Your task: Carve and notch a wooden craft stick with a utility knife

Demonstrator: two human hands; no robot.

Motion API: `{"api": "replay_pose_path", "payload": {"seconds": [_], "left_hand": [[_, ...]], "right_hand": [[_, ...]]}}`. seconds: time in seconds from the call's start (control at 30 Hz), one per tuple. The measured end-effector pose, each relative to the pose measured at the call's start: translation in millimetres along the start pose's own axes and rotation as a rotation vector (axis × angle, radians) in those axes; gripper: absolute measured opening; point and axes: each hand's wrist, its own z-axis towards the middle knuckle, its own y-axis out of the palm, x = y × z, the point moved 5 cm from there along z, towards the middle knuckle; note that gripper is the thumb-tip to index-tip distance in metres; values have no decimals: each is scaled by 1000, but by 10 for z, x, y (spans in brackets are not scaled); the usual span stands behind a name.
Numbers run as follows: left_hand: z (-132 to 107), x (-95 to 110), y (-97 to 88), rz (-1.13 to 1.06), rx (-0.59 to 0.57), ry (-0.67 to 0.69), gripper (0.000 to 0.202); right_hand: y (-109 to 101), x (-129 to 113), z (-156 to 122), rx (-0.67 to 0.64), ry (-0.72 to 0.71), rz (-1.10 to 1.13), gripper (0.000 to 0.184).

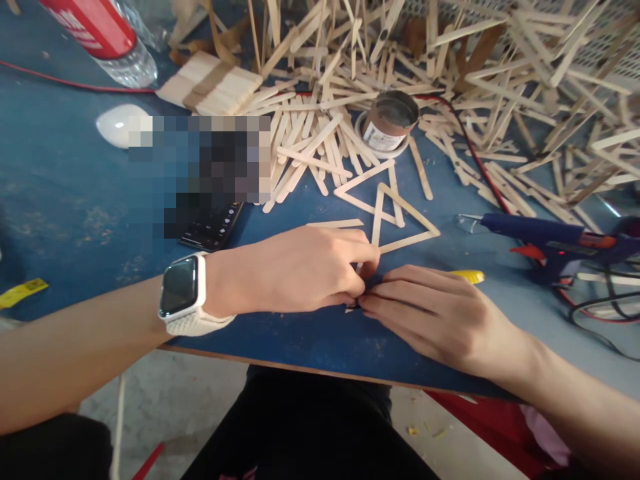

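Holds bunched fingers of the bare left hand (320,267) and bare right hand (443,317) close around a small, pale, mostly hidden piece (349,310), too covered to tell how tightly, and risks bumping the flat, pale wooden 3-stick triangle (410,211) crooked with a stray left knuckle.

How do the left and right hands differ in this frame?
The left hand has a watch on its wrist; the right hand has a bare wrist.
The left hand's fingers bend sharply at the knuckles, while the right hand's lie straighter.
Both hands are gloveless, and their fingertips are close together over the blue table.
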Motion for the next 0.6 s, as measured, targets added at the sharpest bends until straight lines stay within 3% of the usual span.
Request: {"api": "replay_pose_path", "payload": {"seconds": [0.6], "left_hand": [[0,-8,-19,31,-19,1,23]], "right_hand": [[-47,114,-33,-83,-22,79,22]]}}
